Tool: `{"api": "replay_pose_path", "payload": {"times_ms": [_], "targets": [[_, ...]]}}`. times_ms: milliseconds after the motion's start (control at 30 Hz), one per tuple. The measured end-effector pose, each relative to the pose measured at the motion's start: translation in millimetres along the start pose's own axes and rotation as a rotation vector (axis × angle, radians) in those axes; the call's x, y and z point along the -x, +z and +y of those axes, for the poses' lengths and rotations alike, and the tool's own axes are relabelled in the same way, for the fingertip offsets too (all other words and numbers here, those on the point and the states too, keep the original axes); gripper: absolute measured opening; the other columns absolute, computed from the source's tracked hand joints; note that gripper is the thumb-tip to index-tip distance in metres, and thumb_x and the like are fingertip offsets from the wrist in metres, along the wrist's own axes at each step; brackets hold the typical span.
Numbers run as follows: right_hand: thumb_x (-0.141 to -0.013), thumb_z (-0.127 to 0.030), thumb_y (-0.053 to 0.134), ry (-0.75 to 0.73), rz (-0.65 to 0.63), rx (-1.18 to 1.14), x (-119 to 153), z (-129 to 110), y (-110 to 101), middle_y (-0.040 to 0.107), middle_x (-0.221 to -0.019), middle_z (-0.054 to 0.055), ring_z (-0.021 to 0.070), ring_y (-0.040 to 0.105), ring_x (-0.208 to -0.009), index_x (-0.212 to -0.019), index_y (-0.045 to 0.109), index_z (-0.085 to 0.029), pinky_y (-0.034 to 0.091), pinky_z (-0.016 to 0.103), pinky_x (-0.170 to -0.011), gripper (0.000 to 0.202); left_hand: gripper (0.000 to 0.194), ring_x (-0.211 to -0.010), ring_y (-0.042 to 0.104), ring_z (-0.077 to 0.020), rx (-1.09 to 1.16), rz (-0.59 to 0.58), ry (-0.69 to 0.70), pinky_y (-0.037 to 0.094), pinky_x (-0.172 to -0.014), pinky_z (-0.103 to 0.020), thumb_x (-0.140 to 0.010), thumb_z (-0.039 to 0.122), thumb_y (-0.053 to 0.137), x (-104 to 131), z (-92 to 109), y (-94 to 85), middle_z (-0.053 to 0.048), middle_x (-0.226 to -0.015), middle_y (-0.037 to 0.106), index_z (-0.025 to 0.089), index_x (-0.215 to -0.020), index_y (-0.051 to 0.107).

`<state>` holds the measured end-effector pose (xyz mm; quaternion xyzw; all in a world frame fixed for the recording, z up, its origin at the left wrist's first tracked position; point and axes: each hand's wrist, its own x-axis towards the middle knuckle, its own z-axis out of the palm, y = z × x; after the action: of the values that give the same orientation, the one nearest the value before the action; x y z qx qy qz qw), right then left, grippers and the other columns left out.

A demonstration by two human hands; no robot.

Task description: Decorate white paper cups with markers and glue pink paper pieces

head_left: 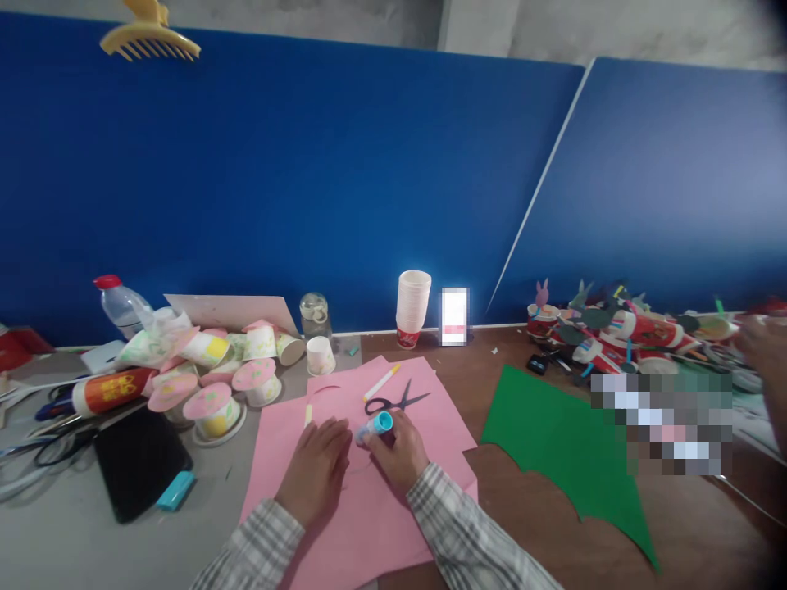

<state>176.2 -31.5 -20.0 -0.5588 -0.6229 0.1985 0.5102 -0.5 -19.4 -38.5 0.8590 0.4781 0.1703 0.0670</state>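
Note:
My left hand [316, 471] lies flat on pink paper [369, 537], fingers stretched out. In my right hand [404, 452] is a glue stick [382, 422] with a bright blue end, gripped between thumb and fingers and held on or just over the paper. A faint curved line shows on the sheet below it. Black-handled scissors [399, 403] rest with spread blades just beyond my right hand. Behind them is a white and yellow marker [381, 383]. A small white and yellow piece [308, 415] touches the paper near my left fingertips.
At left are several decorated paper cups [212, 407], a black tablet-like slab [143, 463] and a blue highlighter [176, 491]. A cup stack [413, 307] and lit phone [454, 316] stand behind. Green paper [559, 451] and red cup crafts [652, 332] lie right, near another person's hand [762, 352].

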Motion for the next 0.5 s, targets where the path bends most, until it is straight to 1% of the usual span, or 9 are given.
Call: {"api": "replay_pose_path", "payload": {"times_ms": [133, 233, 333, 500], "targets": [[-0.06, -0.028, 0.069, -0.034, -0.023, 0.047, 0.9, 0.8, 1.9, 0.064, -0.065, 0.0, 0.0218, 0.056, -0.063, -0.073, 0.067, -0.024, 0.043, 0.03, -0.06, 0.014, 0.041, -0.12, 0.04, -0.0283, 0.01, -0.048, -0.015, 0.029, -0.103, -0.053, -0.073, 0.027, 0.054, 0.5, 2.3, -2.7, -0.004, -0.128, 0.054, 0.03, -0.114, 0.05], [-0.06, -0.028, 0.068, -0.054, -0.022, 0.086, 1.4, 2.0, 3.8, 0.064, -0.064, 0.0, 0.0226, 0.055, -0.064, -0.072, 0.067, -0.025, 0.042, 0.031, -0.061, 0.012, 0.041, -0.122, 0.038, -0.0294, 0.022, -0.073, -0.036, 0.026, -0.104, -0.055, -0.072, 0.031, 0.055, -0.1, 4.3, -4.7, -0.005, -0.13, 0.052, 0.029, -0.114, 0.05], [-0.061, -0.026, 0.067, -0.075, -0.005, 0.086, 1.1, 4.7, 5.7, 0.063, -0.064, 0.0, 0.0234, 0.056, -0.065, -0.07, 0.065, -0.025, 0.041, 0.031, -0.063, 0.01, 0.043, -0.123, 0.036, -0.0299, 0.026, -0.091, -0.043, 0.025, -0.104, -0.056, -0.073, 0.031, 0.054, -0.5, 5.1, -5.1, -0.006, -0.132, 0.049, 0.029, -0.115, 0.049], [-0.058, -0.023, 0.068, -0.095, 0.029, 0.076, 0.6, 7.3, 6.2, 0.063, -0.064, 0.0, 0.0244, 0.056, -0.065, -0.07, 0.065, -0.025, 0.039, 0.033, -0.065, 0.013, 0.044, -0.123, 0.036, -0.0301, 0.01, -0.091, -0.023, 0.026, -0.103, -0.056, -0.073, 0.03, 0.053, -0.1, 6.3, -5.5, -0.007, -0.133, 0.049, 0.028, -0.117, 0.047]]}}
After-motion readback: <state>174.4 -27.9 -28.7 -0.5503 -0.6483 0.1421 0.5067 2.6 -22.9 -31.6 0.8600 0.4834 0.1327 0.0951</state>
